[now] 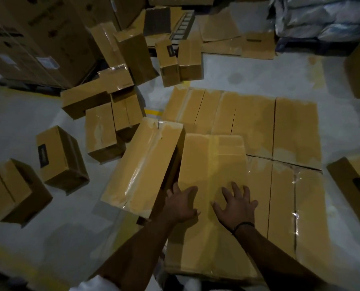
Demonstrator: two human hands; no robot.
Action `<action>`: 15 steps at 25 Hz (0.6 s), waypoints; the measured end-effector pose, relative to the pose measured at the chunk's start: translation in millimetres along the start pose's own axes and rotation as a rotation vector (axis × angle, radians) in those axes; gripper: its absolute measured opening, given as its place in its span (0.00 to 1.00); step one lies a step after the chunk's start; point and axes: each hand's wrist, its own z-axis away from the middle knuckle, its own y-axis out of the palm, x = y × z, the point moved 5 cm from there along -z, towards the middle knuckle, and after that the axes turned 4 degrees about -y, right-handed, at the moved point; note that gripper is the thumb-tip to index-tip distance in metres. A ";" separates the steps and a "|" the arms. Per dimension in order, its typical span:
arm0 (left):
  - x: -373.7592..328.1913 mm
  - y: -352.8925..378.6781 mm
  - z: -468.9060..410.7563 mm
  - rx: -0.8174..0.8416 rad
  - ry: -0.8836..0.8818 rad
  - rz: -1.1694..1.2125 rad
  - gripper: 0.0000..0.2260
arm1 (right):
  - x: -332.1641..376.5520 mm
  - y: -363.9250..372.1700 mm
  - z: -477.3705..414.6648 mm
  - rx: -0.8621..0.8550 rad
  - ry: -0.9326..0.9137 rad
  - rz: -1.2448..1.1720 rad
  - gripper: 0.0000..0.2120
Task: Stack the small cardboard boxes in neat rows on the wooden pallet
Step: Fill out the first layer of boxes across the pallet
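Note:
A taped cardboard box (212, 164) lies on top of a flat layer of boxes (280, 131) laid in rows; the pallet under them is hidden. My right hand (237, 206) rests flat on this top box, fingers spread. My left hand (180, 203) lies at the box's left edge, its fingers reaching into the gap beside a tilted box (143, 164) that leans against the stack.
Several loose small boxes lie scattered on the grey floor at the left (61, 158) and behind (168, 59). Large cartons (34, 38) stand at the back left, wrapped bales (322, 17) at the back right. Another box (355, 179) sits at the right edge.

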 end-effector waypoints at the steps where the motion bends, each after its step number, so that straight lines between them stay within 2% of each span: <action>1: 8.7 2.4 -12.6 0.013 0.013 -0.007 0.40 | 3.8 7.9 -6.9 0.014 0.011 0.008 0.34; 8: 47.2 -26.6 -81.0 -0.022 0.160 -0.021 0.39 | 38.4 23.7 -61.3 0.018 0.112 -0.003 0.34; 12: 71.7 -44.7 -116.6 0.083 0.215 -0.075 0.40 | 52.2 41.1 -86.3 0.089 0.183 -0.148 0.34; 15: 103.5 -32.1 -116.6 0.113 0.212 -0.109 0.41 | 69.1 64.5 -79.8 0.176 0.229 -0.268 0.32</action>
